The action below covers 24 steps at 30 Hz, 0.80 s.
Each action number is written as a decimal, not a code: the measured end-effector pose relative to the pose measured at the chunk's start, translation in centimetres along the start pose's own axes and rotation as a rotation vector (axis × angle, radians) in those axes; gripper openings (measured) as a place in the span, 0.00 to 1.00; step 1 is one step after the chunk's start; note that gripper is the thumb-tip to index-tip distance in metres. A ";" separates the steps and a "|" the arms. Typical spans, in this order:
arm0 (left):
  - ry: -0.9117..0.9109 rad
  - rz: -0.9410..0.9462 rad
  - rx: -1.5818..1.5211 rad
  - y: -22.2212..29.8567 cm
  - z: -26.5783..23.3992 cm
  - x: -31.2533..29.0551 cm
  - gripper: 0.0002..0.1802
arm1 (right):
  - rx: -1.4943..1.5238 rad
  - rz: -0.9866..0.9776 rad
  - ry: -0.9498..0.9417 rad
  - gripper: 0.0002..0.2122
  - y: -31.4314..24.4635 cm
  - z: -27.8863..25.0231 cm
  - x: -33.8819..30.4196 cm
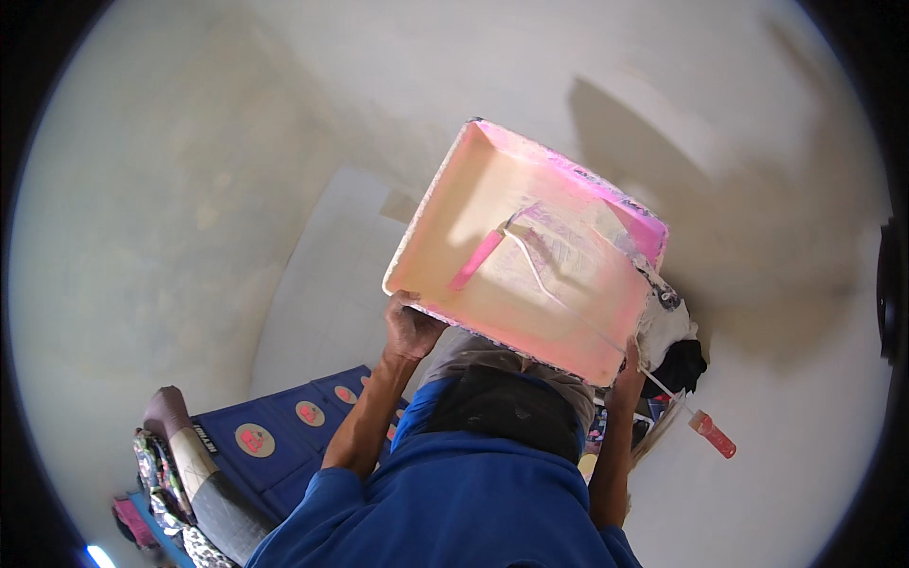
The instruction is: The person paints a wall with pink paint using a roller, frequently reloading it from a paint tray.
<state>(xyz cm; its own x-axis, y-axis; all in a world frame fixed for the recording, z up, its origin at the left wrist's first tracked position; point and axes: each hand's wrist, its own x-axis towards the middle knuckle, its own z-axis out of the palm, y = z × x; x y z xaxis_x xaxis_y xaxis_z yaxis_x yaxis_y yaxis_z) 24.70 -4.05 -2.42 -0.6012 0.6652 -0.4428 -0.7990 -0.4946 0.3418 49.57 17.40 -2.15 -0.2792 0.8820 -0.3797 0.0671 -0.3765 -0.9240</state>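
Observation:
Between my two hands is a wide paint tray (431, 232), tilted, its inside smeared with pink and cream and its rim crusted with old paint. My left hand (414, 328) grips the near left edge, thumb on the rim. At the near right corner my right hand (626, 374) is closed on the tray; the tray's edge partly hides its fingers. A paint roller with a pink sleeve (476, 260) lies inside the tray. Its thin metal rod crosses the near right rim beside my right hand, and the red handle (712, 434) sticks out beyond.
Pale, patchy walls (180, 189) stand to the left and ahead. A dark blue folding mattress (284, 426), a rolled mat (213, 473) and patterned cloths (156, 473) lie at the lower left. Black cloth (682, 366) and other items are behind the tray's right corner.

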 end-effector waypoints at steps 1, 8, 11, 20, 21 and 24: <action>0.006 -0.009 -0.006 0.1 0.2 -0.1 0.35 | -0.268 -0.280 0.036 0.14 0.6 -1.1 0.2; -0.073 0.006 0.003 -0.2 -0.3 -0.1 0.33 | -0.984 -0.553 0.046 0.21 1.2 -7.6 -1.7; -0.110 0.010 0.054 -0.6 -0.5 0.0 0.32 | -0.801 -0.636 0.107 0.09 0.3 -6.7 -2.9; -0.137 -0.003 0.033 -1.0 -0.6 -0.2 0.34 | 0.117 -0.259 0.075 0.11 -2.0 -4.5 -6.5; -0.146 0.009 0.041 -1.3 -0.9 0.0 0.34 | 0.123 -0.269 0.091 0.11 -1.9 -4.4 -6.7; -0.149 0.004 0.016 -1.6 -1.3 0.4 0.34 | 0.177 -0.265 -0.026 0.06 -2.5 -4.5 -6.9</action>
<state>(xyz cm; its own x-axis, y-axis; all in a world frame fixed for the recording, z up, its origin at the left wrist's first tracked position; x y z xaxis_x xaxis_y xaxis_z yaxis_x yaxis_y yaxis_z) 25.76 -3.72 -4.27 -0.5957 0.7395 -0.3135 -0.7956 -0.4895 0.3571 55.59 13.50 2.54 -0.2892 0.9493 -0.1235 -0.1778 -0.1801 -0.9674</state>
